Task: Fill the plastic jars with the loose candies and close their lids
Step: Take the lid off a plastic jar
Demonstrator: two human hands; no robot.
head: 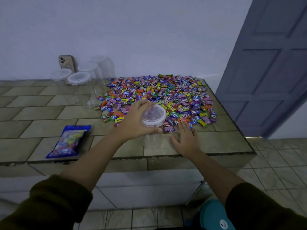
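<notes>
Standing at the centre of the frame, one plastic jar (154, 117) has its white lid on, with pink and purple sweets showing through the top. The left hand (134, 120) holds it from the left, its grip clamped round the lid's rim, thumb toward the near side. The jar's clear body blurs out below, so I cannot tell if its base meets the worktop (41, 113). Just right of it, the right hand (186, 140) lies flat on the tiles, its grip apart and holding nothing, fingertips touching the near edge of the loose candies (166, 95). That single wide heap spreads toward the upper right. In the upper left, four empty jars (78, 78) with white tops cluster by the wall. One phone (66, 63) leans behind them. One blue candy bag (69, 141) lies lower left.
</notes>
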